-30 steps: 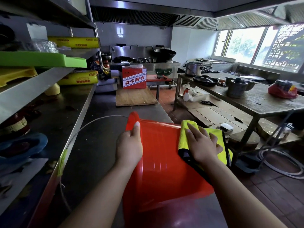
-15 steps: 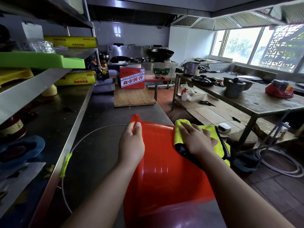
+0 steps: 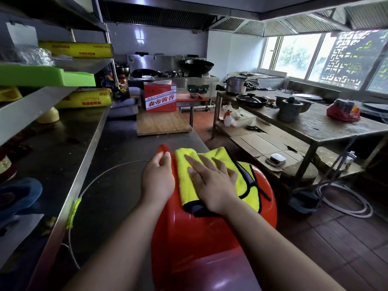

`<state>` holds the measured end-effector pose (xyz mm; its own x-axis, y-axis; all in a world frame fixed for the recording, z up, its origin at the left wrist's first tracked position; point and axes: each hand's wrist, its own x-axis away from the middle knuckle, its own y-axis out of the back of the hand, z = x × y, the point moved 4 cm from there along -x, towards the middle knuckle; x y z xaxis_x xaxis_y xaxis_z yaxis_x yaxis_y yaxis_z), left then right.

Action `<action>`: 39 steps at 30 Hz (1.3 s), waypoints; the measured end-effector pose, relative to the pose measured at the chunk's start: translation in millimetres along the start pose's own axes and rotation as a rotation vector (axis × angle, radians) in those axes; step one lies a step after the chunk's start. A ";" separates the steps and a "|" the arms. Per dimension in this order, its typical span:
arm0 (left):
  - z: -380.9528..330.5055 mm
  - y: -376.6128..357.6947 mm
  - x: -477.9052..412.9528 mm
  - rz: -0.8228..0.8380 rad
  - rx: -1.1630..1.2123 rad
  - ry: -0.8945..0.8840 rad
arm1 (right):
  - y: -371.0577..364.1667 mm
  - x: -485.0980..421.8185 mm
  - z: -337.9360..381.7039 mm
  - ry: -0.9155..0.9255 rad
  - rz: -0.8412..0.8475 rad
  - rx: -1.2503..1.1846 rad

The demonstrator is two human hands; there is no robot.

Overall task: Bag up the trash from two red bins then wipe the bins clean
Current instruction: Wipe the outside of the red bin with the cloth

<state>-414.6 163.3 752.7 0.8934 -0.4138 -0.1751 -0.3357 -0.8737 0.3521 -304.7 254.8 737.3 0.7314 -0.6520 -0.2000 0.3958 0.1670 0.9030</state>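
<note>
Steel counter runs down the left side, with a wood board and a red box way at the far end. The red bin is tipped over at the near end of the counter, right at its right edge, outside facing up. Yellow cloth is spread over the bin's top. Right hand lies flat on the cloth, fingers straight, pressing it down. Left hand is just beside it, fingers wrapped over the bin's far edge, gripping it
</note>
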 end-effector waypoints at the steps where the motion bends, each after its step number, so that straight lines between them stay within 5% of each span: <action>1: 0.8 -0.7 -1.5 0.000 0.002 0.005 | 1.4 -0.6 -14.2 -0.053 -0.012 0.003; 6: 1.6 -3.7 -2.4 -0.034 -0.007 0.011 | 16.4 -0.7 -99.7 -0.389 -0.076 -0.037; 10: 0.2 -5.9 -1.0 -0.046 -0.004 0.027 | 16.7 -5.5 -103.4 -0.485 -0.049 -0.055; 17: 2.0 -2.1 -7.6 -0.048 -0.008 0.016 | -5.6 -2.9 17.4 -0.039 -0.007 0.023; 22: 5.0 0.8 -11.1 -0.035 -0.016 -0.013 | -7.6 13.0 13.9 0.098 -0.024 0.039; 30: 2.7 -3.3 -6.7 -0.113 0.016 -0.039 | 6.5 17.3 -99.6 -0.343 -0.117 -0.048; 39: 25.1 2.9 35.4 -0.077 -0.054 -0.116 | 7.4 5.6 -110.3 -0.460 -0.158 -0.117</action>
<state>-391.4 139.7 724.5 0.8745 -0.3754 -0.3073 -0.2482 -0.8904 0.3816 -236.4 333.9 700.9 0.3469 -0.9304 -0.1184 0.5605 0.1044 0.8216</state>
